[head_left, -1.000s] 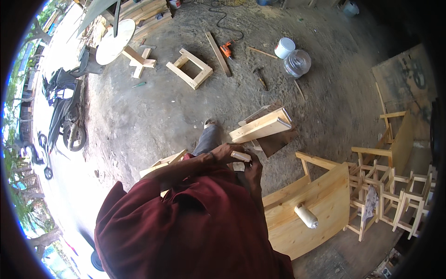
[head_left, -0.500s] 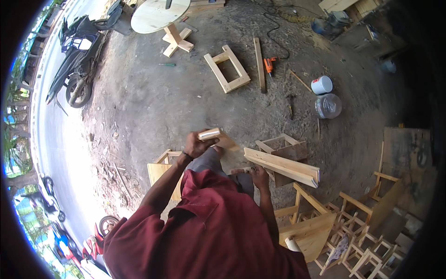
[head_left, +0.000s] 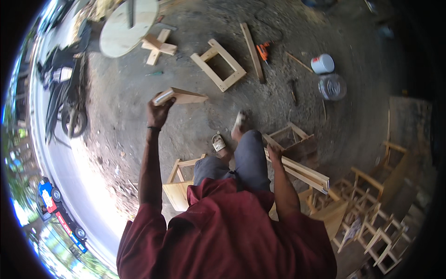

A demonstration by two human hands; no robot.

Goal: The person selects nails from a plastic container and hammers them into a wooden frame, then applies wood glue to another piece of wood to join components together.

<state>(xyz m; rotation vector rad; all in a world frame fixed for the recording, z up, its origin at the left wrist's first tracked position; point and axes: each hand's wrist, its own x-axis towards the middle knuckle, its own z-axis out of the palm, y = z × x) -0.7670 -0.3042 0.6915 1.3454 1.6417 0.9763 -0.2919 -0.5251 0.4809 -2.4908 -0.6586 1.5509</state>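
My left hand [head_left: 159,113], raised at the centre left, is closed around the end of a wooden board [head_left: 188,96] that points away from me. A whitish strip runs along the board's near end. To the right of my legs, my right hand [head_left: 275,152] is closed at the upper end of a long pair of wooden boards [head_left: 302,172] lying side by side. The boards slant down to the right, and their far end is also whitish. Just beyond that hand stands a small wooden frame [head_left: 295,135].
A square wooden frame [head_left: 219,65], a loose plank [head_left: 252,53], an orange drill [head_left: 263,51] and a hammer [head_left: 293,91] lie ahead. A white bucket [head_left: 322,63] and clear jug [head_left: 332,87] stand right. Stool frames [head_left: 371,223] crowd the lower right. A motorcycle [head_left: 69,97] is parked left.
My left hand has swung out forward and left with its board. My right hand has moved up to the boards' upper end. My view has shifted and my legs have stepped apart.
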